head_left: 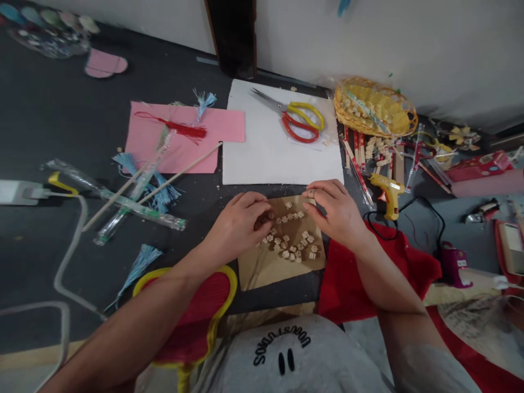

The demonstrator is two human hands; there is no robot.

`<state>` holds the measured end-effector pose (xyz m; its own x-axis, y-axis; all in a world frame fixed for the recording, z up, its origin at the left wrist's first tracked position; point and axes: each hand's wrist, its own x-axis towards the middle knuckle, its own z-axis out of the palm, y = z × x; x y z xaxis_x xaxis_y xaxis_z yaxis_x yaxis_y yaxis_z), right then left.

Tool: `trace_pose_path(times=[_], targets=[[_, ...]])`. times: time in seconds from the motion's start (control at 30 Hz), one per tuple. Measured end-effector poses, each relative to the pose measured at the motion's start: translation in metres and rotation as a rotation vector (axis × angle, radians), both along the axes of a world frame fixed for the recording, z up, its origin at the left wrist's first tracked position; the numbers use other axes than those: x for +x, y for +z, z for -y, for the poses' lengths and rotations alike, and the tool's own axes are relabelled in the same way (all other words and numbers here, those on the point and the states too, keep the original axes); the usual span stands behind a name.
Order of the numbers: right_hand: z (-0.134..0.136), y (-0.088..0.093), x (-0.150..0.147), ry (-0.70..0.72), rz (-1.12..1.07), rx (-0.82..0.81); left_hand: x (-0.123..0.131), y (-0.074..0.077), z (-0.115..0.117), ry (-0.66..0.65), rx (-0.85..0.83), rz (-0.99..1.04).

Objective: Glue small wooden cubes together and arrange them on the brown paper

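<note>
Nearest to the camera, a red and yellow racket-shaped thing lies under the left forearm, and a red cloth lies under the right one. Just beyond them, a brown cardboard sheet lies on the dark floor. On it are many small wooden pieces, pale beige, short and blocky, spread in loose rows and not stacked. The left hand rests on the left part of the sheet with fingers curled down over a few pieces; I cannot tell if it grips any. The right hand is at the upper right edge of the sheet, and its thumb and fingertips are pinched together on something very small. Right of this hand lies a yellow glue gun. Farther away is a white sheet with red and yellow scissors on it, a pink paper at its left, and a yellow basket at its right.
</note>
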<state>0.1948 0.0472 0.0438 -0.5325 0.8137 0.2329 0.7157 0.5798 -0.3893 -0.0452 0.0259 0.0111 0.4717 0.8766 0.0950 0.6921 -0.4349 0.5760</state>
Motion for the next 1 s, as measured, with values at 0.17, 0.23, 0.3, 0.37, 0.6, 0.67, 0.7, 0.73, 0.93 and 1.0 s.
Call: trace_pose_path(times=[0.17,0.23,0.3,0.37,0.6,0.67,0.7,0.73,0.93,1.0], targets=[[0.0002,-0.0001,0.0002,0.006,0.019,-0.005,0.0011,-0.0011,0.0012,-0.002,0.019,-0.016],[0.0008,-0.0009,-0.0002,0.014,0.028,-0.022,0.0016,-0.0019,0.0017,-0.002,0.016,-0.016],[0.0012,-0.0019,-0.0002,0.017,0.036,-0.036,0.002,-0.0021,0.002,-0.002,0.012,-0.017],[0.0016,-0.0027,0.0,0.017,0.041,-0.046,0.0023,-0.0018,0.0021,0.003,0.007,-0.012],[0.0028,-0.004,-0.0007,0.024,0.07,-0.079,0.0022,-0.0011,0.0018,0.006,-0.012,-0.002],[0.0029,-0.0043,-0.001,0.032,0.079,-0.092,0.0017,-0.0018,0.0019,0.006,-0.016,0.004],[0.0028,-0.0045,-0.001,0.035,0.084,-0.095,0.0015,-0.0021,0.002,0.003,-0.019,0.004],[0.0028,-0.0048,-0.001,0.038,0.089,-0.096,0.0013,-0.0024,0.0021,-0.002,-0.021,0.002],[0.0027,-0.006,-0.0003,0.042,0.117,-0.083,0.0012,-0.0023,0.0019,-0.009,-0.029,-0.012],[0.0028,-0.0055,-0.0004,0.038,0.125,-0.073,0.0008,-0.0026,0.0016,-0.015,-0.031,-0.014]])
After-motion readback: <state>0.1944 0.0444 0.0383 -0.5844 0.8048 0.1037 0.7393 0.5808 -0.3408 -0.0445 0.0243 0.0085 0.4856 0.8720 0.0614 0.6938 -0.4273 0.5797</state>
